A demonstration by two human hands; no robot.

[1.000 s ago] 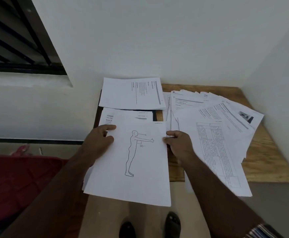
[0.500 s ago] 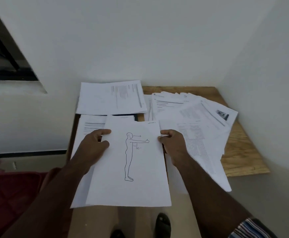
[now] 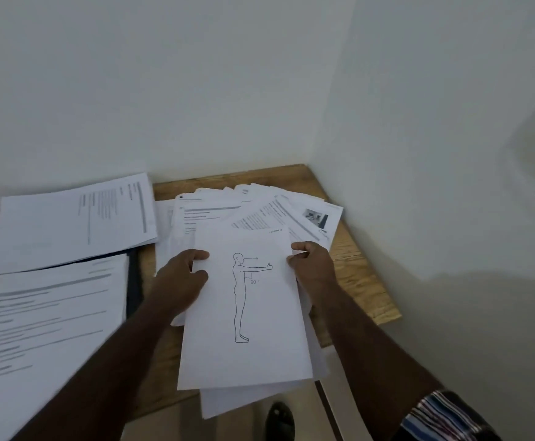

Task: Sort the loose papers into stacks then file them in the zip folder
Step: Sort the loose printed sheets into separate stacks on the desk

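A white sheet with a line drawing of a standing figure (image 3: pixel 250 313) is held over the fanned pile of loose papers (image 3: pixel 259 205) on the wooden table (image 3: pixel 358 281). My left hand (image 3: pixel 180 281) grips its left edge, thumb on top. My right hand (image 3: pixel 312 262) pinches its right edge. At the left lie two sorted stacks: a far stack (image 3: pixel 68 224) turned sideways, and a near stack (image 3: pixel 46 329) of printed text. A dark folder (image 3: pixel 134 281) shows as a strip under and between these stacks; most of it is hidden.
White walls close in the table at the back and right, forming a corner. The table's front edge runs under the held sheet, with papers overhanging it. A dark shoe (image 3: pixel 280 421) stands on the floor below.
Both hands have carried the figure sheet to the right, from over the near left stack to over the fanned pile. The view has swung right too.
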